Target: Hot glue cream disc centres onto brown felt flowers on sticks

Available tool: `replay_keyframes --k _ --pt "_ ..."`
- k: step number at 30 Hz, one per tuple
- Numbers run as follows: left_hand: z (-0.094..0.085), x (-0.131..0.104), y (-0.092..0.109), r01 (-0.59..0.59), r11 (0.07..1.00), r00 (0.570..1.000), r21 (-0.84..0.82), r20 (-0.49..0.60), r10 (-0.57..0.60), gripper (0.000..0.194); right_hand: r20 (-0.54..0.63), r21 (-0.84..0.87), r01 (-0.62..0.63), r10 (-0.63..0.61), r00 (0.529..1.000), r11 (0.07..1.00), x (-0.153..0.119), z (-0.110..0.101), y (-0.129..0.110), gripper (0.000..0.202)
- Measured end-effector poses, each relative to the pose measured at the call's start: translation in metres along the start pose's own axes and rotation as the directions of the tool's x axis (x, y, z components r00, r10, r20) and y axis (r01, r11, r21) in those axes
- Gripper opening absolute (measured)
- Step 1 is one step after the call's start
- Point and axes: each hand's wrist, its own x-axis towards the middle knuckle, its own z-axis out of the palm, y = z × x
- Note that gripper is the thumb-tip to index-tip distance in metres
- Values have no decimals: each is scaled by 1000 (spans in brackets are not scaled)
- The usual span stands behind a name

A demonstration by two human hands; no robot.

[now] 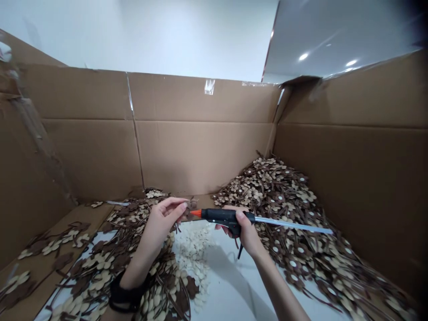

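Observation:
In my right hand (pixel 243 225) is a black hot glue gun (pixel 222 216) with an orange tip. A long clear glue stick (pixel 294 224) sticks out of its back end. My left hand (pixel 167 214) pinches a small brown flower-shaped piece (pixel 191 205) between thumb and fingers. The gun's tip points left, right beside that piece; whether they touch I cannot tell. Below both hands lies a heap of small pale cream pieces (pixel 194 249) on a white surface (pixel 230 276).
Cardboard walls (pixel 200 142) enclose the work area at the back and both sides. A tall pile of brown and beige flower pieces (pixel 277 191) with stems fills the right. More such pieces (pixel 100 261) spread over the left. A loose glue stick (pixel 117 203) lies at the back left.

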Motion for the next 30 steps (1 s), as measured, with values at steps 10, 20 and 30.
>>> replay_keyframes --k 10,20,30 --pt "1 -6 9 0 1000 1000 -16 -5 0 32 -79 -3 -32 32 996 999 3 -3 9 68" --pt "3 -5 7 -4 1000 1000 -16 -24 4 31 -176 -85 -19 4 984 996 2 -1 13 68" --pt "6 -4 4 -55 998 995 -42 -81 51 32 -230 -89 -103 80 970 991 -2 5 -10 53"
